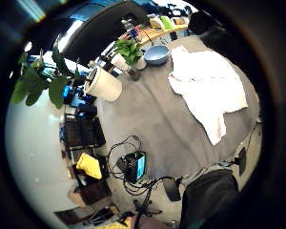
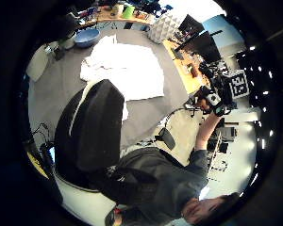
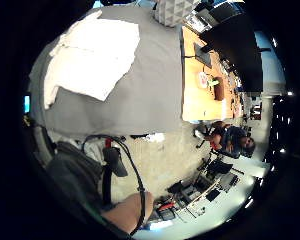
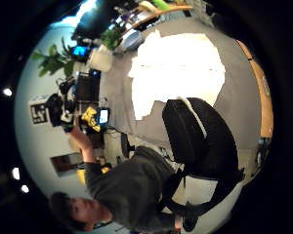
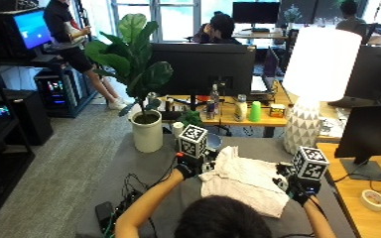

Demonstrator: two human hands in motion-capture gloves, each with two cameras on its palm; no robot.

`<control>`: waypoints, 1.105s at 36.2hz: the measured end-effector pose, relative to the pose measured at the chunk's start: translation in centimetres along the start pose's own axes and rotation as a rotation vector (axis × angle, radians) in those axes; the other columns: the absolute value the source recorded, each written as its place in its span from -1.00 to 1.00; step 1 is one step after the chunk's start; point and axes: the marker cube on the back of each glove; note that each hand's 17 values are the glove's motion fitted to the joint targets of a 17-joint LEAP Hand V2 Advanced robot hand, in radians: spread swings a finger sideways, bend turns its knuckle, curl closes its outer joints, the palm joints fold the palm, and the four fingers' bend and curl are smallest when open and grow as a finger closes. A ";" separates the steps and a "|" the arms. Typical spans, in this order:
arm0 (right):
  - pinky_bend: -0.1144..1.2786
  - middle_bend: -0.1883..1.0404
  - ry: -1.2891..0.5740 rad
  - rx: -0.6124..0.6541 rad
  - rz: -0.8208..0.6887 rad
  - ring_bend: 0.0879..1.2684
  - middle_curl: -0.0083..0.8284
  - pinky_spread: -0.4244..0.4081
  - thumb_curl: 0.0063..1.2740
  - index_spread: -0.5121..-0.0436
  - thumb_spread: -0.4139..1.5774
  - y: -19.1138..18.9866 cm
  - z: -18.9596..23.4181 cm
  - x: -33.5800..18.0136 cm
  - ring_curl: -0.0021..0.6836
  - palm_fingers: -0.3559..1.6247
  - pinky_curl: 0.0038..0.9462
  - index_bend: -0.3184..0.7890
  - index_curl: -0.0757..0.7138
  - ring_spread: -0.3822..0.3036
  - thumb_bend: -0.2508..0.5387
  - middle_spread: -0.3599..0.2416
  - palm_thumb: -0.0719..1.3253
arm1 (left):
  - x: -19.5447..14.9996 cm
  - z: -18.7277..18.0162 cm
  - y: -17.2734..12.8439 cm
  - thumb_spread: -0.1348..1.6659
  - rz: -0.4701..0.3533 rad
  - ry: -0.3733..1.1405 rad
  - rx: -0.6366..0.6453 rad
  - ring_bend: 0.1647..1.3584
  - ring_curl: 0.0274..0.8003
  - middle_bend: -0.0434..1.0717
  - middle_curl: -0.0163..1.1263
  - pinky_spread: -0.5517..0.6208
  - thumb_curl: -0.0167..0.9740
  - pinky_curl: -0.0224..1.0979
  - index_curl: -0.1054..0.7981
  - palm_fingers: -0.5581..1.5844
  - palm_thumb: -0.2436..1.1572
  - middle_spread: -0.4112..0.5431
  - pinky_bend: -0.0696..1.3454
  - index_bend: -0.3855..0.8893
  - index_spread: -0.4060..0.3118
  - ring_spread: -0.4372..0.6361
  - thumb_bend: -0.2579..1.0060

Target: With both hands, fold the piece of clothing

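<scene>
A white garment (image 5: 243, 183) lies spread and rumpled on the grey table (image 5: 144, 163), one sleeve hanging toward the near edge. Both palm cameras look down on it from well above: garment (image 1: 207, 88), garment (image 3: 92, 50). My left hand (image 5: 187, 171) is raised over the garment's left edge and my right hand (image 5: 297, 191) over its right edge, both clear of the cloth. Neither hand holds anything, and no fingers curl into the palm views. The right hand (image 2: 212, 101) and the left hand (image 4: 63, 119) also show, lifted in the air.
A white lamp (image 5: 316, 74) stands at the table's far right corner. A potted plant (image 5: 144, 129) in a white pot sits at the far left, a blue bowl (image 1: 156, 55) beside it. A black chair (image 2: 96, 125) is behind me; a monitor (image 5: 372, 134) stands on the wooden desk (image 5: 369, 203) at right.
</scene>
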 end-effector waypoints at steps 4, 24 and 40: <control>-0.37 -0.32 0.001 0.009 -0.005 -0.76 -0.75 0.35 -0.89 0.27 0.06 0.9 -0.7 -0.4 -0.77 -0.25 -0.76 0.04 -0.47 0.29 0.31 0.15 -0.32 | 0.1 0.2 -0.3 -0.13 0.003 -0.006 0.003 -0.52 -0.69 -0.64 -0.81 0.17 -0.91 -0.75 -0.48 0.01 -0.46 -0.07 -0.51 0.08 -0.05 -0.07 -0.47; -0.44 -0.38 0.057 -0.129 -0.028 -0.71 -0.41 0.52 -0.77 -0.10 0.63 -2.2 4.1 -0.4 -0.45 -0.20 -0.53 -0.13 -0.13 0.34 0.25 0.12 -0.21 | 0.6 4.9 -0.5 0.41 0.011 -0.004 -0.108 -0.46 -0.43 -0.66 -0.64 0.30 -0.74 -0.53 -0.12 -0.07 -0.49 -0.01 -0.52 -0.02 -0.12 0.02 -0.58; -0.20 -0.35 0.202 -0.312 0.004 -0.34 -0.27 0.19 -0.66 -0.14 0.58 -5.6 21.5 1.7 -0.11 -0.07 -0.33 -0.32 -0.26 -0.01 0.10 0.04 -0.02 | 5.4 21.2 3.0 0.10 0.050 -0.032 -0.472 -0.15 -0.26 -0.60 -0.61 0.52 -0.57 -0.37 -0.36 -0.44 -0.62 0.32 -0.21 -0.27 0.31 0.27 -0.64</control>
